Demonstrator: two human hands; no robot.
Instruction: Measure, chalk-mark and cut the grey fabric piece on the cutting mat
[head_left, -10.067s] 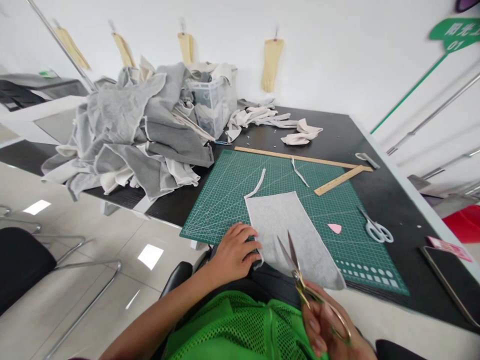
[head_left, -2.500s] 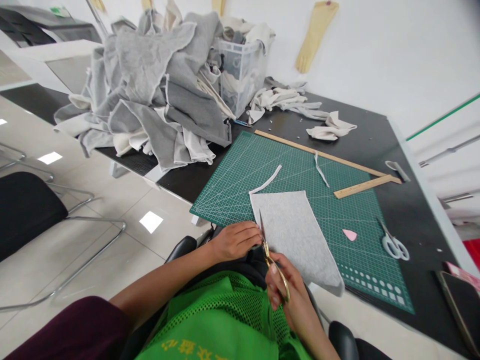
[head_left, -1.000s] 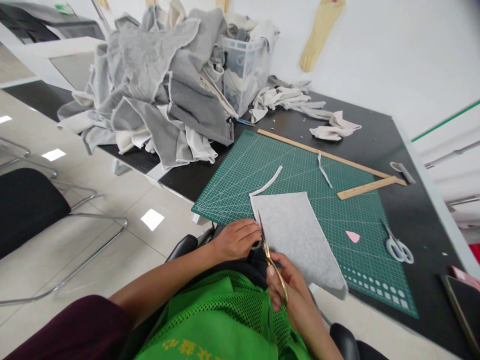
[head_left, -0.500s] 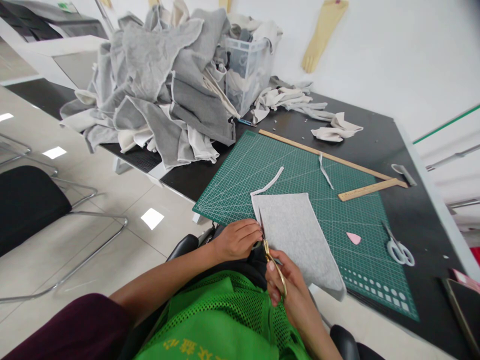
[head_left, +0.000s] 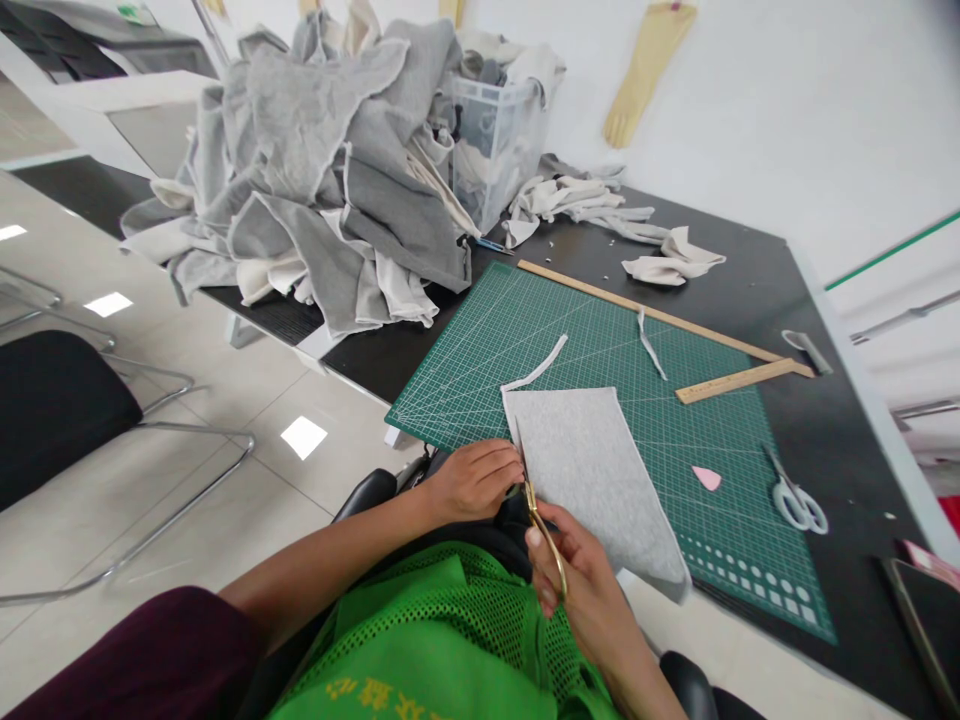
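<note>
A grey piece of fabric (head_left: 592,460) lies partly on the green cutting mat (head_left: 465,350), its near end hanging over the table's front edge. Gold-handled scissors (head_left: 546,538) are in my right hand (head_left: 574,570), fingers closed round the handles. Their blades run along the fabric's left edge, pointing away from me. My left hand (head_left: 480,480) pinches that same edge just left of the blades. A narrow pale strip (head_left: 540,367) curls away from the fabric's top left corner. Another loose strip (head_left: 651,345) lies farther right on the mat.
A big heap of grey cloth (head_left: 315,170) and a clear plastic bin (head_left: 491,140) stand at the back left. Wooden rulers (head_left: 735,380), white-handled scissors (head_left: 799,500) and a pink chalk-like piece (head_left: 706,478) lie to the right. A dark phone-like object (head_left: 922,620) is at the near right.
The scissors' blades, slightly apart before, now look closer together along the fabric's left edge. My right hand has shifted a little left; my left hand is almost still.
</note>
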